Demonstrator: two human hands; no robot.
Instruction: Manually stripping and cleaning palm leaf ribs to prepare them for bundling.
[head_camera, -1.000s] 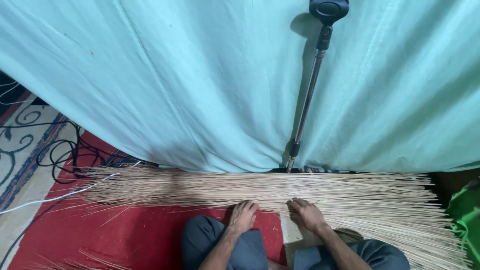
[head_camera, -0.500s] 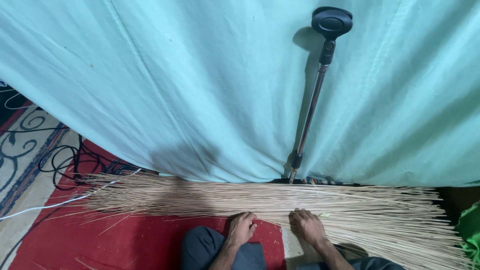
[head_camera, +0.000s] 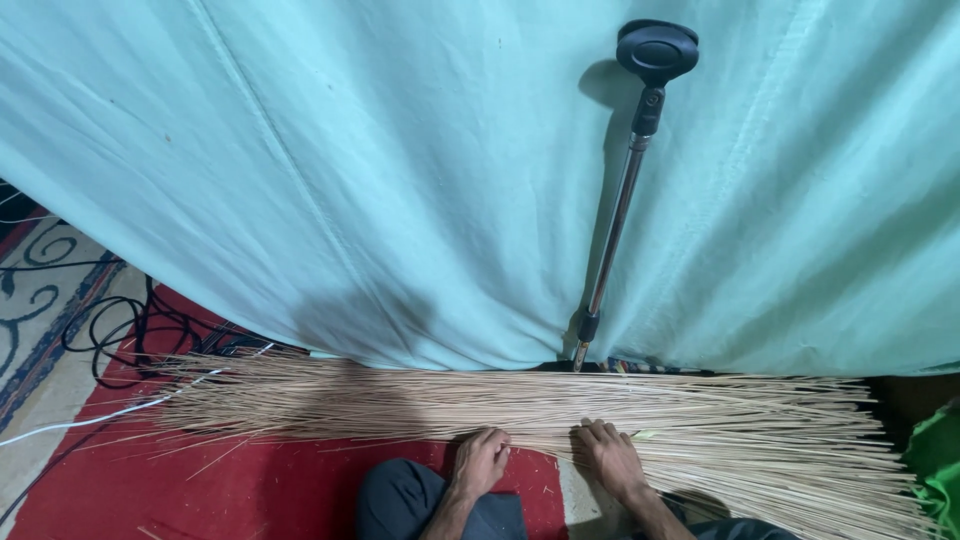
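Pale straw sticks (head_camera: 420, 405) lie in a long flat layer across the red carpet (head_camera: 200, 490), just below the hem of a teal cloth (head_camera: 350, 180). Left hand (head_camera: 480, 460) rests palm down on the near edge of the sticks, fingers curled over a few; whether it grips any, cannot tell. Right hand (head_camera: 612, 458) lies flat, fingers spread on the sticks, holding nothing. Metal stand (head_camera: 615, 220) rises behind. Black cables (head_camera: 120, 330) at left.
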